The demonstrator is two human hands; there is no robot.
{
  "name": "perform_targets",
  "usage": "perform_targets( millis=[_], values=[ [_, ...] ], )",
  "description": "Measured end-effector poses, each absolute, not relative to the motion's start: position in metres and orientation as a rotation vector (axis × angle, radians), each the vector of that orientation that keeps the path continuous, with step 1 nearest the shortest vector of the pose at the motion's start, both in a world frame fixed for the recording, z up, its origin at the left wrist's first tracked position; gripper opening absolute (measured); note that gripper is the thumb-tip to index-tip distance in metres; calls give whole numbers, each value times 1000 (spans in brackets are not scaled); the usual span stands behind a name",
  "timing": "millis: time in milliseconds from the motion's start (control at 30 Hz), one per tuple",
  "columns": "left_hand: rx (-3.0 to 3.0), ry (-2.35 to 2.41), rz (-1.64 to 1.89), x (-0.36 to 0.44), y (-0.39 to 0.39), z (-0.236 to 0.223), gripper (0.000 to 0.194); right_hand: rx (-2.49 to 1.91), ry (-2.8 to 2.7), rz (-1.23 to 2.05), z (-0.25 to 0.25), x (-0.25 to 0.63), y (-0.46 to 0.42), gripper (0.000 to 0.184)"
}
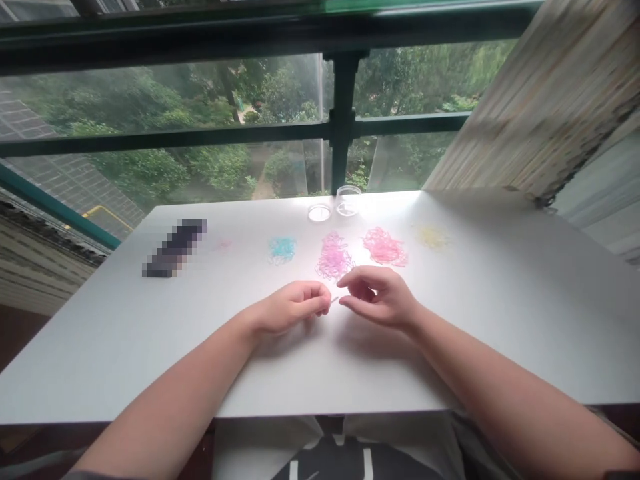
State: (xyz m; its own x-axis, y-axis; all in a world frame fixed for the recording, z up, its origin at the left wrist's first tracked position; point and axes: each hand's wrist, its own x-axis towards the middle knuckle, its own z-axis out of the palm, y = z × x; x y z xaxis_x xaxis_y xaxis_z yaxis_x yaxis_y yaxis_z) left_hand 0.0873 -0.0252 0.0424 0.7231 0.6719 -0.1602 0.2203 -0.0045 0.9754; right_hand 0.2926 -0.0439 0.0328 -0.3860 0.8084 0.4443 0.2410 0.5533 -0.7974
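My left hand (295,310) and my right hand (377,297) rest side by side on the white table (125,333), fingertips almost meeting. Both are pinched closed on a tiny pale band or strand (334,301) stretched between them; it is too small to name for certain. Just beyond my fingers lies a light pink pile of small rubber bands (333,257). A darker pink pile (384,245) lies to its right, a teal pile (283,249) to its left and a faint yellow pile (433,236) further right.
Two small clear round containers (319,213) (348,200) stand at the table's far edge. A dark blurred-out object (175,248) lies at the left. A window with dark frames runs behind the table; a striped curtain (550,100) hangs at the right.
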Motion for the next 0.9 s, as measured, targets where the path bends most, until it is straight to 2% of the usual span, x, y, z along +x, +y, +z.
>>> perform_targets(
  millis=[400,667,900],
  values=[
    [1507,758,378,87,-22,36,26,-753,-2082,608,28,290,-41,8],
    [1680,806,709,88,-19,22,27,-805,-2077,564,23,291,-37,10],
    [1943,878,901,90,-18,21,17,-864,-2057,551,21,291,-33,10]
  ],
)
